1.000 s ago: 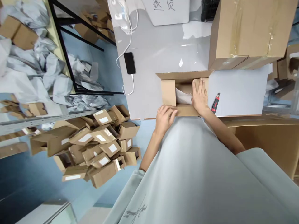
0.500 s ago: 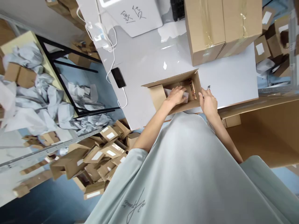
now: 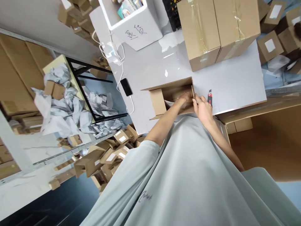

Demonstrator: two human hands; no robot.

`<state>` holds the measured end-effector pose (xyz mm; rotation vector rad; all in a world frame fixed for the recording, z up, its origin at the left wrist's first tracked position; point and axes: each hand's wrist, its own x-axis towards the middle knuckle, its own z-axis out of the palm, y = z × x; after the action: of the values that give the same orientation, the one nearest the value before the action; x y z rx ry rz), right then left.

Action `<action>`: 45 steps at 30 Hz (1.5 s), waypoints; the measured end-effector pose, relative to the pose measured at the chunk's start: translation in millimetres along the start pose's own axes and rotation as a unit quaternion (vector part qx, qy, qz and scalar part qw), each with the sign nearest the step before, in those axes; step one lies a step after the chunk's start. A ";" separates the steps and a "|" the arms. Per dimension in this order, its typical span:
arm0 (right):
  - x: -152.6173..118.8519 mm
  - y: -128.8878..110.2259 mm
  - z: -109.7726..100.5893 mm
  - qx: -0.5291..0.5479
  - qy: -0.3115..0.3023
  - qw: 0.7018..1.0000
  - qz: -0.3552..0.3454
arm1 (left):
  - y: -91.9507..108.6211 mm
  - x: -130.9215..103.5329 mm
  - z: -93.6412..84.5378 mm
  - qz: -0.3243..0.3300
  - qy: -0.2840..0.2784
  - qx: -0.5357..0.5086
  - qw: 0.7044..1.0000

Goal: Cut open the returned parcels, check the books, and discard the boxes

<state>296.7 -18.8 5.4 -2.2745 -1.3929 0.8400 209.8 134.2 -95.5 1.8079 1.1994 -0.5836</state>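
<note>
An opened cardboard box (image 3: 157,102) lies on the white table in front of me, its flaps folded out. My left hand (image 3: 186,98) reaches into it, near the right inner wall; its fingertips are partly hidden, so what they touch is unclear. A whitish sheet or packet (image 3: 168,103) shows inside, below my left forearm. With thumb and fingers at the box's right rim, my right hand (image 3: 203,110) grips that wall. Just beyond it, a red and black utility knife (image 3: 210,98) rests on the table, touching nothing I can see except the tabletop.
Two large taped cartons (image 3: 218,34) stand at the table's back right. A white bin (image 3: 141,31) with items in it and a phone (image 3: 126,87) on a cable are at the left. A big open carton (image 3: 265,141) sits at the right; small boxes (image 3: 110,157) pile up below left.
My left hand has moved right inside the box, toward its right wall. My right hand has shifted so the utility knife shows more fully. The view has tilted, revealing the bin's contents.
</note>
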 end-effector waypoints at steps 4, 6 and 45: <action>5.7 8.6 -3.1 0.012 0.007 1.000 -0.021 | 6.8 -0.7 -4.8 -0.056 0.000 0.050 0.997; 8.1 9.0 -4.9 0.009 0.003 1.000 -0.030 | 7.8 -8.9 -12.3 -0.076 0.012 0.054 0.996; -45.7 -177.9 24.7 0.512 0.075 0.856 -0.013 | -121.1 -256.3 -74.8 0.254 0.257 -0.607 0.708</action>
<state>143.3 22.0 101.1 -1.4245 -0.6174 1.0269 -14.5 90.6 88.2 0.9729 0.9189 0.9487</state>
